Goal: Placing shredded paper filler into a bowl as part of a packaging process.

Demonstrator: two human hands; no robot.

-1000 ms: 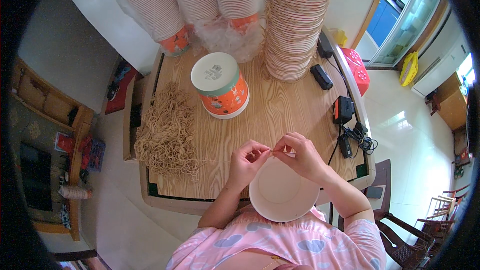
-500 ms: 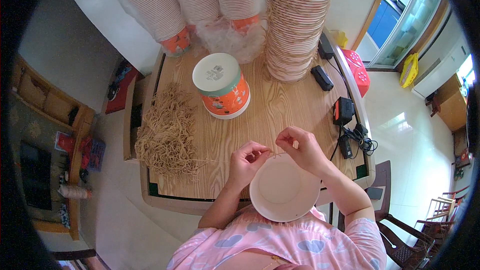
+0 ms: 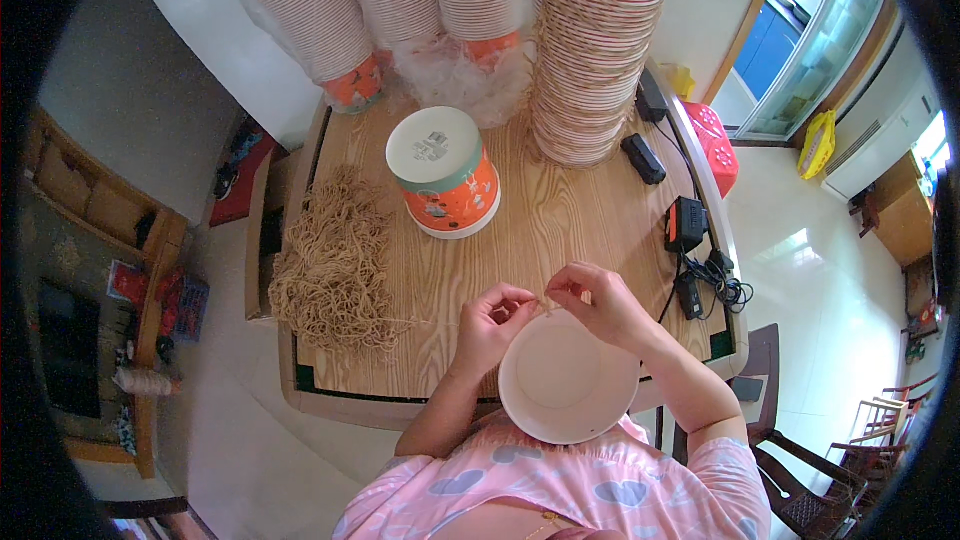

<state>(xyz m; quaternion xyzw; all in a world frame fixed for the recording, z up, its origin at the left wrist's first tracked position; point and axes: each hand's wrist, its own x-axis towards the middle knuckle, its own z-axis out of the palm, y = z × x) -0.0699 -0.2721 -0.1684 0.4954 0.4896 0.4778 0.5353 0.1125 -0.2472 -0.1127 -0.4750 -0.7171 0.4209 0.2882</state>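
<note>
At the near edge of the wooden table, a white bucket is set mouth up before a pink shirt, its pale walls and round floor exposed. Above its far rim, a strand of tan string is pinched between thumb and fingers of the left hand; by the narrowed fingertips of the right hand it is apparently nipped too, though too fine to be seen surely. The strand is led from a tangled pile. Farther back, an orange bucket is stood upside down; behind it, buckets are nested in a string-looped column and plastic-wrapped stacks.
</note>
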